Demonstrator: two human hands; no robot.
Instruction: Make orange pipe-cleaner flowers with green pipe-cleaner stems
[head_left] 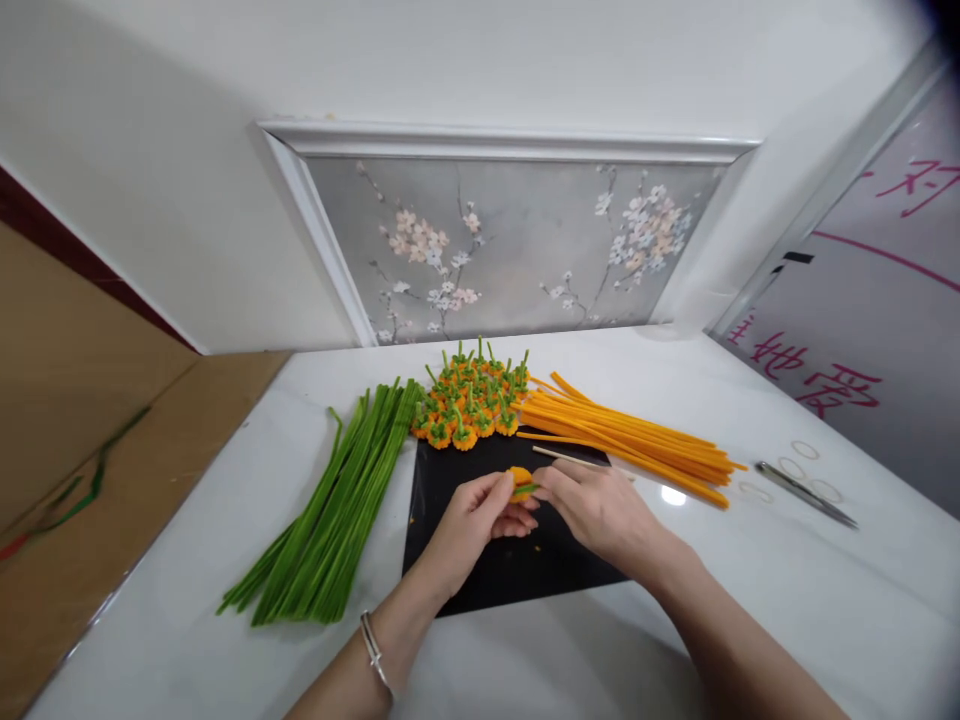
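Hands (536, 505) nearly closed, fingers pinching an orange-and-green piece (520, 482) between them

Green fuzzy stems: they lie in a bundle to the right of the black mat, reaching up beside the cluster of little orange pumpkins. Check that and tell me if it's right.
Not quite: the head view shows the green fuzzy stems to the left of the black mat. They do lie in a bundle, reaching up beside the little orange pumpkins.
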